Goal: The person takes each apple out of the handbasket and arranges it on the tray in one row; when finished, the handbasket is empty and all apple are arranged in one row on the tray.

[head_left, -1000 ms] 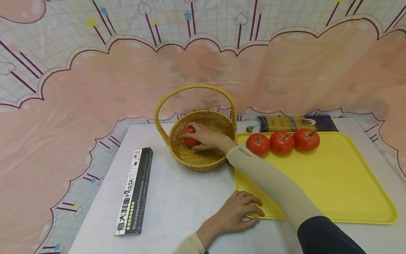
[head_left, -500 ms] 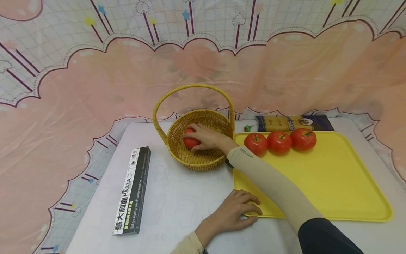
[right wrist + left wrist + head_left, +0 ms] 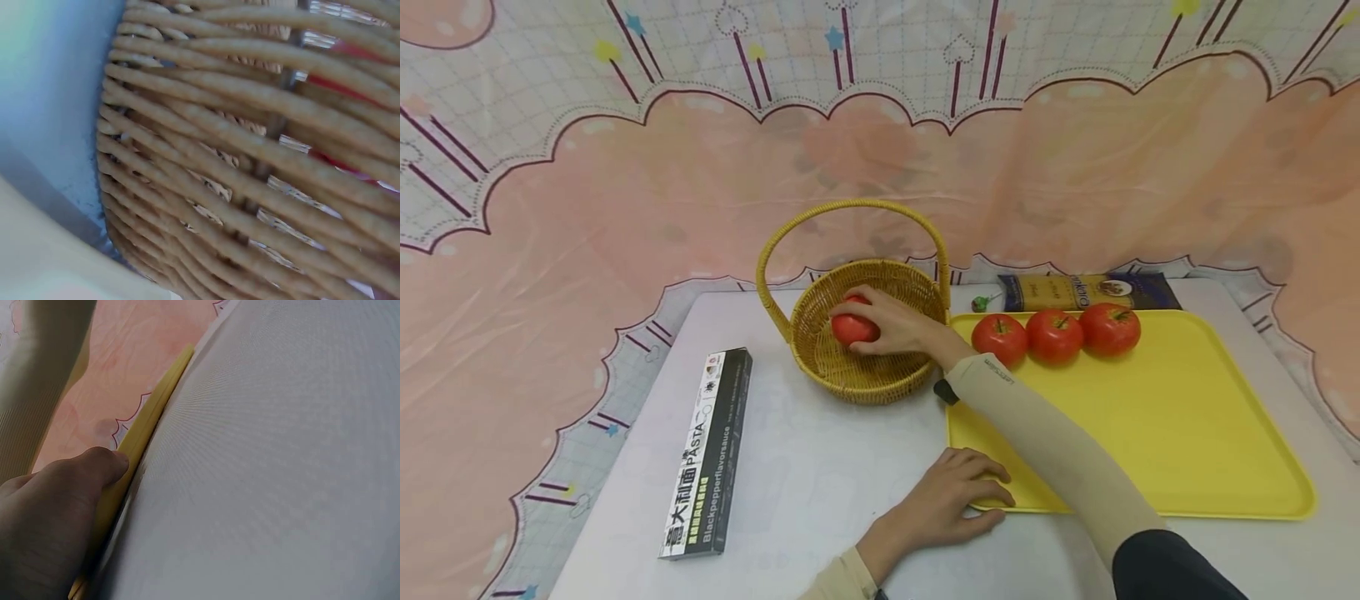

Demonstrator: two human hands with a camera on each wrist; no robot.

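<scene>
My right hand is inside the yellow wicker basket and grips a red tomato from above, its fingers round the top and right side. In the right wrist view the basket's weave fills most of the picture, with bits of red behind the gaps. My left hand rests on the near left corner of the yellow tray. The left wrist view has its thumb against the tray's edge. Several tomatoes sit in a row along the tray's far edge.
A black and white pasta box lies on the left of the white table. Behind the tray are a yellow and blue packet and a small green item. A patterned cloth hangs at the back.
My right hand and the tomato it grips have shifted slightly rightward within the basket, and more of the tomato shows. The left hand stays on the tray corner. The head view has drifted a little.
</scene>
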